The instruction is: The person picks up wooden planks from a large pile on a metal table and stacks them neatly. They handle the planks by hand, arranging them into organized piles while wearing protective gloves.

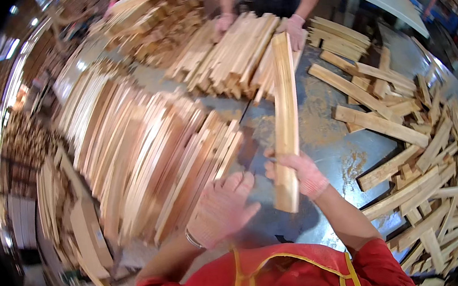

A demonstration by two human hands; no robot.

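Observation:
My right hand (301, 173), in a pale pink work glove, is closed around a long wooden board (283, 107) near its lower end. The board points away from me over the metal table, its far end close to a co-worker's gloved hand. A thin dark sliver shows by my right fingertips; I cannot make out what it is. My left hand (221, 209), gloved the same way, is slightly blurred, with its fingers extended and nothing in it. It is beside the near end of a wide row of wooden boards (153, 152) on the left.
Across the metal table (326, 142), a co-worker's gloved hands (295, 31) rest at a stack of wooden strips (235, 53). More lumber (154, 20) is piled behind on the left. A jumbled heap of short offcuts (416, 177) covers the right side. Sawdust (317, 112) lies scattered on the metal.

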